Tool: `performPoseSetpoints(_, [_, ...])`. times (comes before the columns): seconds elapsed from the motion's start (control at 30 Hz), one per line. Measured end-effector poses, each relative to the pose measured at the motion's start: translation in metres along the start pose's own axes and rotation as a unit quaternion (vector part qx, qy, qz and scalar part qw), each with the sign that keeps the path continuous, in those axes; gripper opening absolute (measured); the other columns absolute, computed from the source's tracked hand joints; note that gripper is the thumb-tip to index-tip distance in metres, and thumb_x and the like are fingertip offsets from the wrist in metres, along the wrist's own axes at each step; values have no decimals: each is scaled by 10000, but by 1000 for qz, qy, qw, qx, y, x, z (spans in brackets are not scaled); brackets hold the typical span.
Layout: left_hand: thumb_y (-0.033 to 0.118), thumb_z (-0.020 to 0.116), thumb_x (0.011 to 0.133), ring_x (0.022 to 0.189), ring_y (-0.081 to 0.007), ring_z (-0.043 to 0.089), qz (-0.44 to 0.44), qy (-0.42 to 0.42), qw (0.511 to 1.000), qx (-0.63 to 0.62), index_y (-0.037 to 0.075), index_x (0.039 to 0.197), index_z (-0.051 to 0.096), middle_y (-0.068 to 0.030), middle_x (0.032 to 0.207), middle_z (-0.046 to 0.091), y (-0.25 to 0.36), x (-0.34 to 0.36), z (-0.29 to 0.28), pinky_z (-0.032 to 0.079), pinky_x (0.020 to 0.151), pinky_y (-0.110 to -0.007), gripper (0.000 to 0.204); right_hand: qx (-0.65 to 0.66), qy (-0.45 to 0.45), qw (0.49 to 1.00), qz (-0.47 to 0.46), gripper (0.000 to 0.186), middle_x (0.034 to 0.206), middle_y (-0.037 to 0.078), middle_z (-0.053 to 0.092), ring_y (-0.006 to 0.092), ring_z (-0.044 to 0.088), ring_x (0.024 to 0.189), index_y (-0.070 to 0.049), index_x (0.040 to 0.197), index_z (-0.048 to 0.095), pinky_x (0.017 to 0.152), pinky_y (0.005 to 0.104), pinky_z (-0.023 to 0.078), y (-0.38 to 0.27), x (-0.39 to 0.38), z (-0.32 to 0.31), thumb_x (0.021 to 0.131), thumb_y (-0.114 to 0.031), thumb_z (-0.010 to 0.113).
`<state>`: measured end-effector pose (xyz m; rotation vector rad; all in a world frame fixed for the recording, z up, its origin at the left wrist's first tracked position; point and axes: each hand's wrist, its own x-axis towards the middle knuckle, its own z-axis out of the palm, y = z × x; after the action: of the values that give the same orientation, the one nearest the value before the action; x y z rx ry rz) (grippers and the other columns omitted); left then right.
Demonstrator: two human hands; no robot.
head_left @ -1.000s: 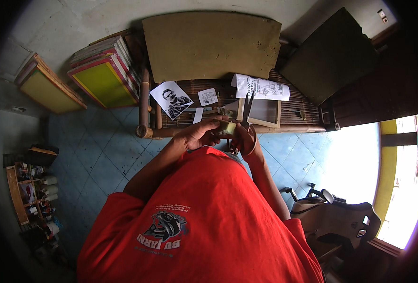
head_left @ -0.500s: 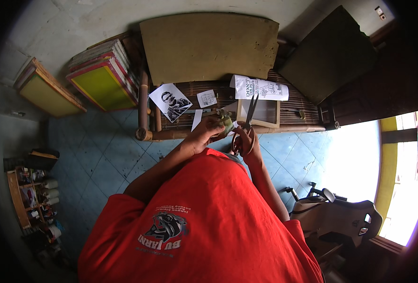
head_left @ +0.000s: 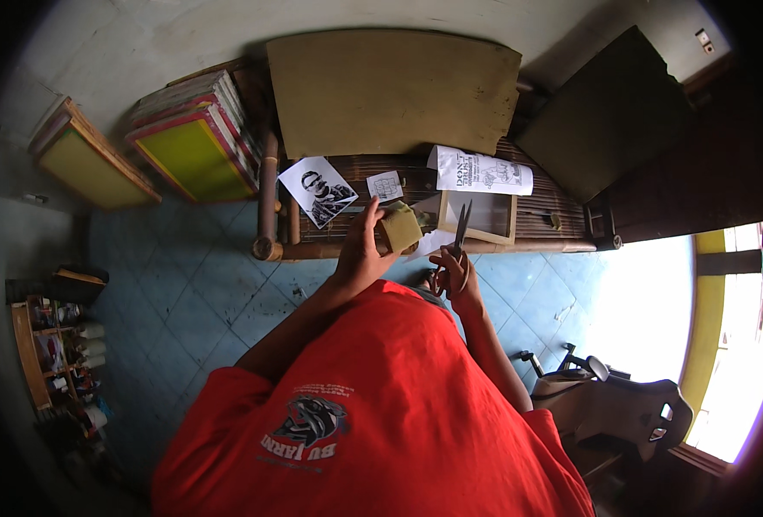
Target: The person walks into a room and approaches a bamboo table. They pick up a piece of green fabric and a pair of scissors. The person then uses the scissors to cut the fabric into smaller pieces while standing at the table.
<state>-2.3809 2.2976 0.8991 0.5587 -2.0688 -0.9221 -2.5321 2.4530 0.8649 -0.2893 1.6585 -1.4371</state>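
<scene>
My left hand (head_left: 362, 252) grips a roll of wide tan tape (head_left: 401, 229) above the front edge of a bamboo bench (head_left: 312, 251). The fingers stand up along the roll's left side. In my right hand (head_left: 456, 276) is a pair of dark scissors (head_left: 462, 229), blades pointing up and away from me. A white piece of paper (head_left: 433, 243) shows between the two hands; whether the right fingertips hold it cannot be told. Behind the scissors, a wooden-framed screen (head_left: 491, 215) lies on the bench.
On the bench lie a portrait print (head_left: 318, 191), a small printed paper (head_left: 386, 185) and a curled printed sheet (head_left: 485, 172). Large brown boards (head_left: 390, 95) lean behind. Yellow-green framed screens (head_left: 196, 159) stack at left. An office chair (head_left: 622, 405) stands at lower right.
The tape roll has turned and moved slightly left, showing its broad tan face. My right hand with the scissors has drawn a little toward me, away from the left hand.
</scene>
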Motion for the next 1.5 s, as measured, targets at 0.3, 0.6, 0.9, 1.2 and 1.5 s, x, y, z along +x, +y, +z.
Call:
performPoseSetpoints(0.3, [39,780,641,1047,-313,551,-2,-2,1000,3,55,1232,453,-159,1115,565,-23,4,-11,465,883,-389,675,-72,-33,996,36,432,916,149,621,87,457,448,0,1105,502,336,243,354,6,15,-7,901,-379,536])
performPoseSetpoints(0.6, [54,730,758,950,-178,608,-357,60,879,-311,41,1254,416,-114,1080,586,-118,-38,17,521,789,-289,587,-330,-56,942,13,297,646,12,497,77,440,498,-52,819,581,436,262,364,52,119,-61,873,-344,588])
performPoseSetpoints(0.9, [186,712,784,930,-211,609,-571,-16,819,-61,3,1068,549,-130,987,630,-123,-175,16,493,803,-333,375,-622,-92,777,4,422,920,159,656,335,628,901,-75,972,623,777,446,491,110,250,-95,707,-396,690])
performPoseSetpoints(1.2, [311,683,808,1014,-283,568,-734,26,678,14,11,1096,560,-163,1041,616,-71,-264,116,451,863,-385,433,-678,-206,705,-27,335,1021,130,634,303,616,966,-107,1014,620,809,419,503,207,389,-69,734,-285,663])
performPoseSetpoints(1.5, [309,635,809,1068,-373,533,-749,-79,657,42,29,1197,501,-229,1131,556,-88,-253,154,424,914,-413,497,-643,-196,725,-152,419,1143,150,583,294,589,1031,-126,1083,592,870,429,470,281,425,-41,689,-243,674])
